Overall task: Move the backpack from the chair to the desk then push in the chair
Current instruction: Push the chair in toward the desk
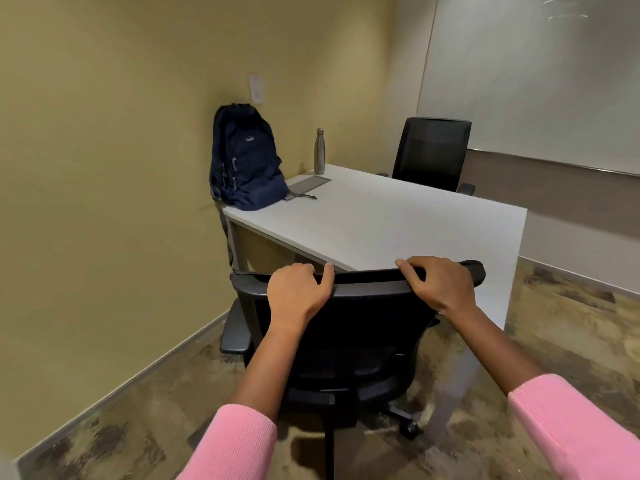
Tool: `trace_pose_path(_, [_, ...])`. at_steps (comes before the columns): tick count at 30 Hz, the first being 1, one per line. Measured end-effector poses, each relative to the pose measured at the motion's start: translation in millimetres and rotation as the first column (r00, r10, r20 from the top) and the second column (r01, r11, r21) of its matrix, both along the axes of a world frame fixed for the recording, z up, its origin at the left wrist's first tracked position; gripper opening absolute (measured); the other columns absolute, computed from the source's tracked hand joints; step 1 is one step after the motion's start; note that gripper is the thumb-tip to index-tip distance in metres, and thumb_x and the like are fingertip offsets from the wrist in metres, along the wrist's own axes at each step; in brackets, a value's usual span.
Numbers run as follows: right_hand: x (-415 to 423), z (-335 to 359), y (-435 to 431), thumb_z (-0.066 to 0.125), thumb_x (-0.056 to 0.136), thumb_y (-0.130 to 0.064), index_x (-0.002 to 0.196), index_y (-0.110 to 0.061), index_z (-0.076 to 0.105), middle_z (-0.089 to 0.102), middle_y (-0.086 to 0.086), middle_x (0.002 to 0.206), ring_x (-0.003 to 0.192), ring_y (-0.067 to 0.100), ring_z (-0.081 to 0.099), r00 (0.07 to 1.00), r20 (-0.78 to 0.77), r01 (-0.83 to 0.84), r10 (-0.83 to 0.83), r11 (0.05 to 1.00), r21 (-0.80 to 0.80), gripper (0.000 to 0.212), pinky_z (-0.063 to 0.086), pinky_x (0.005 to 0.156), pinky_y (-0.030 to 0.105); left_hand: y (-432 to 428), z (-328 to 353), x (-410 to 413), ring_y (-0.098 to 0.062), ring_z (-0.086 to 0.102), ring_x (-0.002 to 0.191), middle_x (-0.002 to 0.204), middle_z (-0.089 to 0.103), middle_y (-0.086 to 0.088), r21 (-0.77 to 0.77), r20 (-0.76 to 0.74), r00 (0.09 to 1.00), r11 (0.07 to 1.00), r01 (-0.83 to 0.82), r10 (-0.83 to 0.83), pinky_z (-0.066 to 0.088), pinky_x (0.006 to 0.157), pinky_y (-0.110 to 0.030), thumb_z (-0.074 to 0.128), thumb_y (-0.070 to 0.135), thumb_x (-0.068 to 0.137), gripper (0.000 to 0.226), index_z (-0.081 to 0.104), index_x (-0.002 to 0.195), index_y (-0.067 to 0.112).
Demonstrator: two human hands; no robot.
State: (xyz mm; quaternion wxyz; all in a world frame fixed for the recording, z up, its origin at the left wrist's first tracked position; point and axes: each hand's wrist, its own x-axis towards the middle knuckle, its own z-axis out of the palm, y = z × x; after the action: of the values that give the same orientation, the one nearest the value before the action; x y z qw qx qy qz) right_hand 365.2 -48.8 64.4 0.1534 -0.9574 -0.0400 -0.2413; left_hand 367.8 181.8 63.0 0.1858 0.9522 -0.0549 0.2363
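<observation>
Now both hands are seen clamped on the top rail of the black office chair (346, 341): the left hand (299, 292) is curled over the rail near its left end, fingers wrapped out of sight over the far side, thumb lying along the top; the right hand (438, 284) is closed over the rail toward its right end, fingertips hooked over the front edge. Pink sleeves (235, 445) are cut off by the bottom of the frame. The chair's seat is hidden behind its backrest, and how far it sits under the white desk (398, 223) cannot be made out. Beyond the left hand, at the desk's far left corner against the wall, the navy backpack (246, 161) is stood upright; its logo is too small to read, and one strap is seen hanging off the desk edge. Just right of it a grey flat panel (308, 185) is partly covered, with a steel bottle (319, 151) upright behind. Past the right hand, a second black chair (431, 154) is half hidden by the desk.
</observation>
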Motion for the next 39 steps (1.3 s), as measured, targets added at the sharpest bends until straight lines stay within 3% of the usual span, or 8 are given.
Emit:
trace_pose_path(5, [37.3, 0.2, -11.0, 0.036, 0.09, -0.051, 0.08, -0.025, 0.069, 0.071, -0.003, 0.075, 0.069, 0.02, 0.06, 1.0, -0.017, -0.015, 0.014, 1.0, -0.007, 0.043, 0.022, 0.047, 0.02, -10.6, -0.4, 27.4, -0.023, 0.045, 0.053, 0.056, 0.053, -0.009, -0.002, 0.011, 1.0, 1.0, -0.004, 0.004, 0.028, 0.054, -0.031, 0.037, 0.045, 0.091, 0.058, 0.055, 0.056, 0.003])
trace_pose_path(17, [89.6, -2.5, 18.2, 0.036, 0.09, -0.047, 0.088, -0.023, 0.07, 0.072, -0.001, 0.081, 0.069, 0.016, 0.058, 0.998, -0.057, 0.011, -0.009, 0.999, 0.039, 0.042, 0.03, 0.05, 0.019, 19.0, -0.1, 94.3, -0.026, 0.055, 0.06, 0.064, 0.064, -0.013, 0.016, 0.024, 0.999, 0.999, 0.043, -0.043, 0.036, 0.056, -0.033, 0.036, 0.047, 0.091, 0.059, 0.061, 0.061, 0.002])
trace_pose_path(27, [90.9, -6.7, 95.1, 0.042, 0.09, -0.04, 0.082, -0.021, 0.071, 0.07, -0.001, 0.07, 0.06, 0.014, 0.05, 0.975, 0.011, 0.222, -0.224, 0.971, 0.091, 0.036, 0.023, 0.047, 0.019, 90.0, 1.8, 135.4, -0.023, 0.044, 0.05, 0.054, 0.05, -0.007, 0.016, 0.018, 0.975, 0.975, 0.22, -0.22, 0.023, 0.049, -0.029, 0.038, 0.044, 0.091, 0.054, 0.047, 0.053, 0.007])
trace_pose_path(33, [84.6, -5.2, 159.7, 0.042, 0.09, -0.037, 0.066, -0.02, 0.063, 0.052, -0.005, 0.053, 0.057, 0.022, 0.053, 0.935, -0.004, 0.352, -0.354, 0.927, 0.127, 0.036, 0.021, 0.045, 0.021, 140.0, -1.9, 163.3, -0.023, 0.046, 0.053, 0.056, 0.051, -0.007, 0.013, 0.011, 0.948, 0.948, 0.319, -0.319, 0.026, 0.05, -0.029, 0.038, 0.042, 0.092, 0.052, 0.051, 0.055, 0.007])
trace_pose_path(39, [88.6, -4.8, 211.2, 0.041, 0.09, -0.038, 0.063, -0.016, 0.064, 0.051, -0.003, 0.052, 0.052, 0.021, 0.046, 0.887, 0.018, 0.456, -0.461, 0.882, 0.12, 0.041, 0.02, 0.044, 0.021, 179.1, 0.2, 189.6, -0.027, 0.053, 0.057, 0.058, 0.057, -0.01, 0.001, -0.005, 0.911, 0.911, 0.412, -0.412, 0.034, 0.051, -0.032, 0.036, 0.039, 0.094, 0.052, 0.055, 0.058, 0.007])
